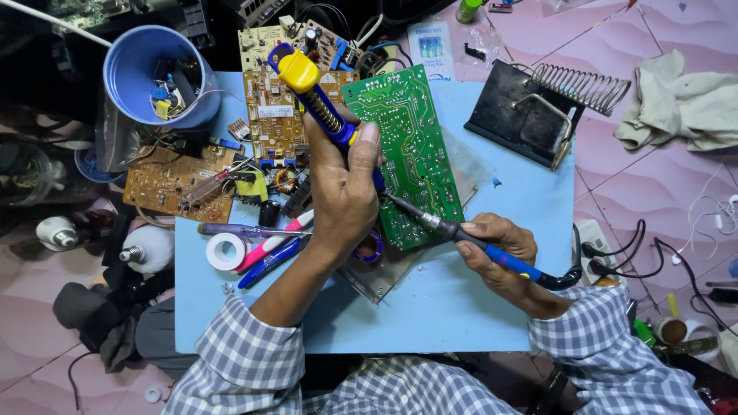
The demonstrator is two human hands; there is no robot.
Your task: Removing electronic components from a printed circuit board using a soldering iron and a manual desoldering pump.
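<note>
— Green rectangular circuit board [411,150] lies tilted on the pale blue tabletop [446,307], solder side up?

— Yes. The right hand [496,246] is clenched round a blue-handled soldering iron [461,234], tip near the board's lower edge. The left hand [346,192] wraps tight round a blue and yellow desoldering pump [311,92], thumb up.

— Around it?

— Tan circuit boards [277,107], blue plastic cup [146,73], black coil iron stand [538,107].
</note>
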